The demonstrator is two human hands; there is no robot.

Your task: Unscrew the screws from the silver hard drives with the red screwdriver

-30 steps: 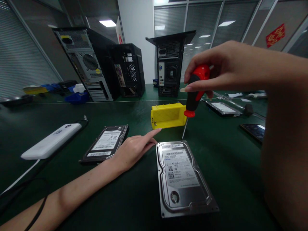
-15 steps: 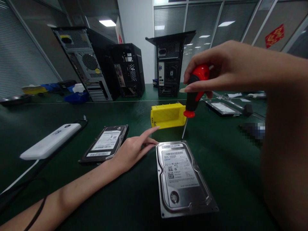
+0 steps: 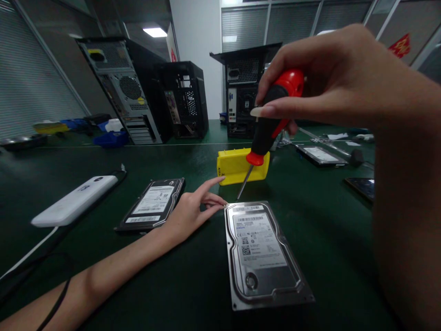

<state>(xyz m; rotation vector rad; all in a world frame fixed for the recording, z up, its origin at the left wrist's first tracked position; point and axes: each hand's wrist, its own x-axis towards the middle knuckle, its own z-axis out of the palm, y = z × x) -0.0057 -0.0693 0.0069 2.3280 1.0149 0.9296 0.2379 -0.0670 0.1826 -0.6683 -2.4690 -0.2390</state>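
A silver hard drive (image 3: 263, 255) lies label up on the green table in front of me. My right hand (image 3: 330, 78) grips a red and black screwdriver (image 3: 270, 122), held tilted with its tip hovering just above the table near the drive's far edge. My left hand (image 3: 193, 209) rests on the table with its fingertips pinched together at the drive's far left corner. Whether something small sits between those fingers I cannot tell. A yellow plastic box (image 3: 237, 166) stands just behind the screwdriver tip.
A second hard drive (image 3: 153, 203) lies to the left, and a white device (image 3: 74, 201) with a cable beyond it. Three open computer cases (image 3: 120, 87) stand at the back. Another drive (image 3: 319, 155) and a dark phone (image 3: 361, 187) lie on the right.
My right hand has risen and come closer, tilting the screwdriver so its tip swung left. My left fingers closed into a pinch at the drive's corner.
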